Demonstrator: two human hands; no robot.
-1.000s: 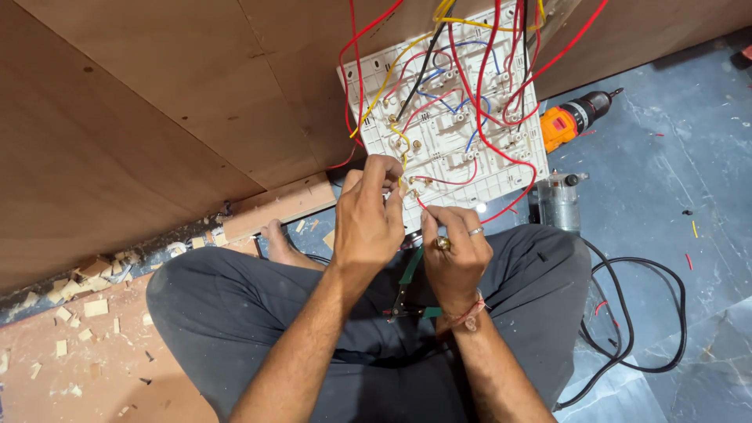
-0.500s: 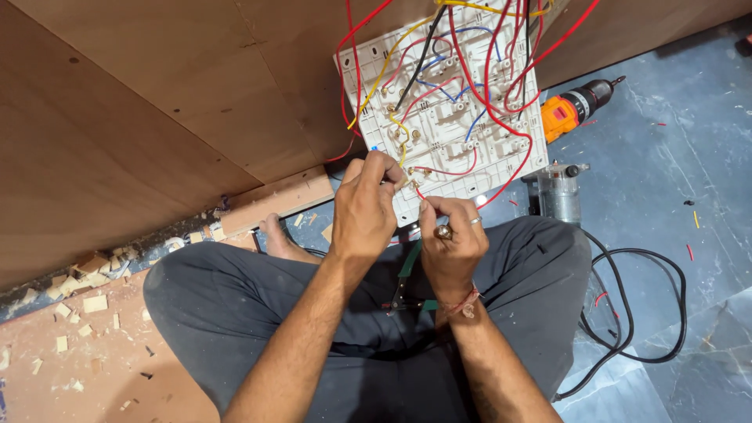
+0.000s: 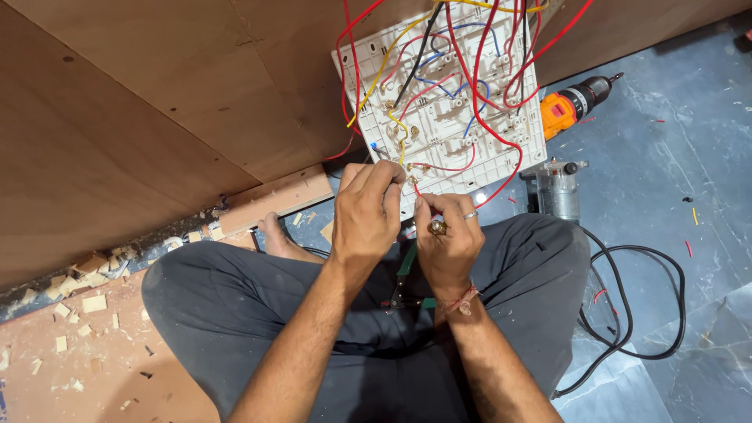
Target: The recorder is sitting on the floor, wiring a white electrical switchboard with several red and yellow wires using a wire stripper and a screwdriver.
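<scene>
At the switch panel [image 3: 470, 117], both hands pinch wires.

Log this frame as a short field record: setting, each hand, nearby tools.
Setting: person seated cross-legged on a blue floor beside brown wood panels
Left hand: fingertips at the lower edge of a white switch board wired in red, yellow and blue
Right hand: pinching a small brass part; ring on one finger
Lap: green-handled pliers
Nearby tools: orange drill, grey router, black cable
</scene>
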